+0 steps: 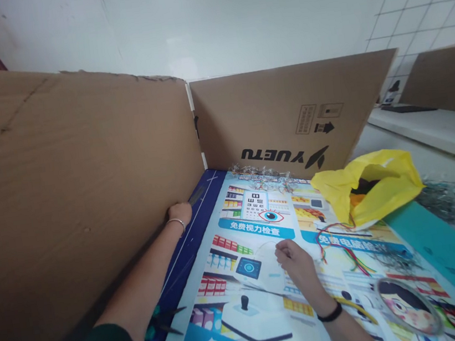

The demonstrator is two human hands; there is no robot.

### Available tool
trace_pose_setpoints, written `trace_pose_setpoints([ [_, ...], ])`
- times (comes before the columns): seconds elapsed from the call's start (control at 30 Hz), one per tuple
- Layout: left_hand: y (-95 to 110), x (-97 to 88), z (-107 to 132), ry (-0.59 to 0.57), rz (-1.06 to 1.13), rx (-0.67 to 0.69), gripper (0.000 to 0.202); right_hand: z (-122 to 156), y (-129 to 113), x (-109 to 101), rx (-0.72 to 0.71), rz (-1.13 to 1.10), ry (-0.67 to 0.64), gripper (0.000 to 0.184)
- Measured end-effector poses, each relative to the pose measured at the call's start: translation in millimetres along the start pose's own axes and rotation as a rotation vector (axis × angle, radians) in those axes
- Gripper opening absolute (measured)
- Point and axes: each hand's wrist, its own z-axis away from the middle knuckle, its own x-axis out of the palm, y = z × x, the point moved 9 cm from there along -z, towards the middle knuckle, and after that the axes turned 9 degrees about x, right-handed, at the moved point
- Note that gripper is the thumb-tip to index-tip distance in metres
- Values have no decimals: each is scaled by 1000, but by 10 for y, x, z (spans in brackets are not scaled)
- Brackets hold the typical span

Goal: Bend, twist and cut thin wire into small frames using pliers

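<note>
At the foot of the left cardboard wall, my left hand, with a bracelet at its wrist, is closed around a grey blade-like tool; its exact kind is hard to make out. Over the printed poster, my right hand is pinched shut. A thin pale strand, like wire or thread, curves leftward from its fingertips. Green-handled scissors lie with their blades apart beside my left forearm. Right of my right hand are several coloured cords.
Tall cardboard walls stand at the left and back. Tangled clear-looking wire pieces lie along the back. A yellow bag, a grey wire heap, a teal board and a round cartoon-faced item are at the right.
</note>
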Motion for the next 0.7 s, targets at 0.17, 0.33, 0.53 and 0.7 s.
trace_pose_setpoints([
  [0.17,-72,-96,-38,42,83,-12,33,-1,-3,0,-3,20,9,17],
  [0.33,-139,-137,-111,61,214,8,32,23,-49,-8,-16,64,15,17],
  [0.53,-214,-38,-116,82,362,16,32,36,-63,-18,-18,79,18,16],
  [0.7,-272,34,-110,82,389,27,32,39,-80,-17,-31,86,21,16],
])
